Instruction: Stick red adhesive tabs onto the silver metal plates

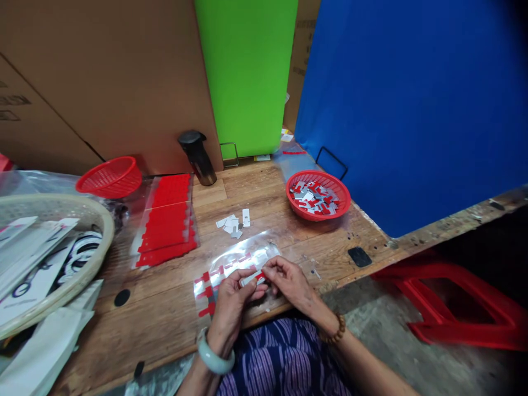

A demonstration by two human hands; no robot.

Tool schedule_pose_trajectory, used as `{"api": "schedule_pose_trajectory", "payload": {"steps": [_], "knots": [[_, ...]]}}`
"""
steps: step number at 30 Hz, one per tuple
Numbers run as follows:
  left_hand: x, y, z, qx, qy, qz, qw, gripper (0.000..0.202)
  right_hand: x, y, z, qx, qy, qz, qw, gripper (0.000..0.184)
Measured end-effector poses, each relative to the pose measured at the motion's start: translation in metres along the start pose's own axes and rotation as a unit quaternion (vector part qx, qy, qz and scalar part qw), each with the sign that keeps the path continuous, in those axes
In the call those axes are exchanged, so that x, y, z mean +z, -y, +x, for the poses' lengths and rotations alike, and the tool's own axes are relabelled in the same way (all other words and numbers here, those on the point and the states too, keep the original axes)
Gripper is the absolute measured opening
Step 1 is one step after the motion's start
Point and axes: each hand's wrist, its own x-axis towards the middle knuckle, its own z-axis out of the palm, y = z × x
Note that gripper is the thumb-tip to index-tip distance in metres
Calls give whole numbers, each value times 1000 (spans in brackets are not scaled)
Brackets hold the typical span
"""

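Note:
Near the table's front edge, my left hand grips a small white card between thumb and fingers. A red sticker lies on the card's right end, where the fingertips of my right hand are pinched together. Under both hands is a transparent sheet with several red stickers along its left side. Beyond it, a loose pile of small white and grey cards rests on the wood. To the right, a red basket holds many cards with red on them.
A stack of red sticker sheets lies left of the pile. Behind stand a dark bottle and another red basket. A large pale basket of printed cards fills the left. A blue panel borders the right; a red stool stands below.

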Motion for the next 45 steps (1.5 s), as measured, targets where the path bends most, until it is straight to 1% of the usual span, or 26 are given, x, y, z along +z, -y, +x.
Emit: {"api": "schedule_pose_trajectory", "payload": {"steps": [4,6,10,12,14,15,16,17,18,19,20,21,22,23,24,26,28,30,32,36,38,42,45], "knots": [[-4,2,-2,19,11,43,999,37,2,1,1,18,5,-17,1000,27],[-7,4,-2,11,23,55,998,38,-1,3,2,38,39,-1,999,28],[-10,8,1,-6,44,63,997,39,-12,7,2,79,127,25,988,30],[-10,10,3,-3,53,64,997,41,-17,6,2,88,147,17,985,29],[-11,13,7,4,51,54,997,46,-23,7,5,92,142,13,985,30],[-12,15,10,9,46,43,998,49,-27,8,8,89,127,20,988,30],[-13,16,13,15,38,28,999,52,-32,10,11,77,97,38,992,31],[-15,17,17,22,29,11,999,54,-38,13,15,55,50,68,995,31],[-17,18,20,27,19,-6,999,56,-44,18,20,26,-9,111,993,31],[-18,19,22,31,8,-21,999,59,-50,23,25,-7,-75,162,984,30],[-19,19,24,31,-2,-33,999,60,-56,28,30,-40,-136,213,967,29],[-20,20,24,30,-8,-42,999,61,-61,33,35,-65,-179,253,949,28],[-20,19,25,26,-10,-50,998,61,-64,37,39,-81,-202,269,938,28],[-20,19,24,22,-7,-57,998,60,-65,40,44,-90,-205,248,943,29],[-19,19,24,18,-2,-63,998,57,-64,40,48,-94,-193,196,957,29],[-17,20,23,12,7,-73,997,54,-57,37,58,-90,-144,57,984,28],[-15,22,25,11,7,-78,997,53,-45,31,70,-87,-97,-50,990,25],[-14,24,28,14,8,-77,997,54,-32,27,85,-98,-75,-105,987,19],[-13,25,31,17,15,-73,997,53,-22,27,102,-123,-70,-166,976,15],[-12,27,36,24,29,-72,997,53,-11,34,134,-163,-56,-269,948,26],[-11,28,38,28,28,-75,996,54,-8,36,147,-166,-41,-308,936,27],[-8,29,38,34,21,-78,996,53,-5,34,167,-150,-19,-362,920,17],[-7,28,37,38,20,-80,996,50,-4,31,178,-136,-27,-375,917,22]]}}
